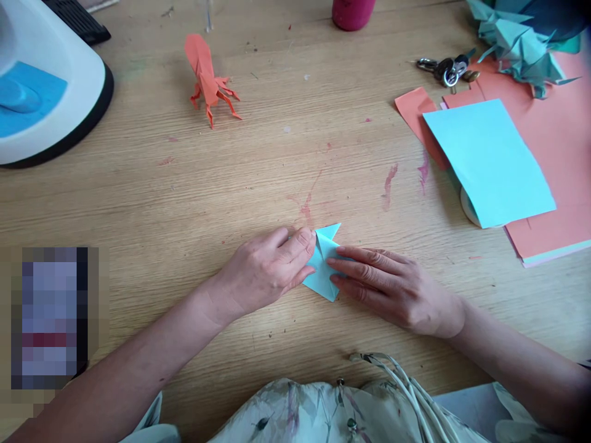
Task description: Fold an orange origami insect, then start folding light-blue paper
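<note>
A small folded piece of light blue paper (323,263) lies flat on the wooden table (231,203), near its front middle. My left hand (268,267) rests on the paper's left side, fingers curled and pressed together onto a fold. My right hand (392,286) lies on its right side, fingers stretched out flat and pressing the paper down. Both hands hide part of the paper; two pointed tips stick out above them.
An orange origami squid-like figure (207,77) stands at the back left. A light blue sheet (489,163) lies on orange sheets (563,147) at the right, near keys (446,69) and a teal origami model (517,37). A white device (55,86) sits far left, a pink bottle (353,12) at the back.
</note>
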A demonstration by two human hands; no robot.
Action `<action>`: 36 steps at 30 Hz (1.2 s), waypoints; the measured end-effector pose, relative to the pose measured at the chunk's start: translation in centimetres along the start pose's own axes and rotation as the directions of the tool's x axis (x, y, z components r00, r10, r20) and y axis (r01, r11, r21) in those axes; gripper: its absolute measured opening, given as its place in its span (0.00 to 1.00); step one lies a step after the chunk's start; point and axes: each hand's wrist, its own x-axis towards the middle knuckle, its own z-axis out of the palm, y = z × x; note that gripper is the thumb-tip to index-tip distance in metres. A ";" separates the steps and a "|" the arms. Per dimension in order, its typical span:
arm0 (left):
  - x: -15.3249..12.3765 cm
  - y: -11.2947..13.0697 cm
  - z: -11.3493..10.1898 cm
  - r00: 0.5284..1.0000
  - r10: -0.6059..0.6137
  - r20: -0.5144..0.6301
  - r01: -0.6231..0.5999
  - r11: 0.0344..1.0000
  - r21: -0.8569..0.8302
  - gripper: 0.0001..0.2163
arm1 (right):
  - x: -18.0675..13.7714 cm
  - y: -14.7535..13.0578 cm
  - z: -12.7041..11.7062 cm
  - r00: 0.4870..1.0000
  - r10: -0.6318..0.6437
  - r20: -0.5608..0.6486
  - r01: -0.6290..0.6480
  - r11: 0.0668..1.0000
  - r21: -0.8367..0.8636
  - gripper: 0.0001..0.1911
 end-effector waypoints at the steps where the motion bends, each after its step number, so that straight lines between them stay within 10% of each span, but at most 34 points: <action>1: 0.0 0.0 0.0 1.000 -0.001 0.003 0.001 1.000 0.000 0.15 | -0.1 0.0 0.0 1.000 0.005 0.002 -0.005 1.000 0.013 0.15; 36: 0.0 -0.3 0.2 0.999 -0.025 -0.043 0.021 0.996 -0.085 0.16 | 0.0 0.4 0.4 1.000 0.003 -0.019 -0.001 0.996 0.089 0.14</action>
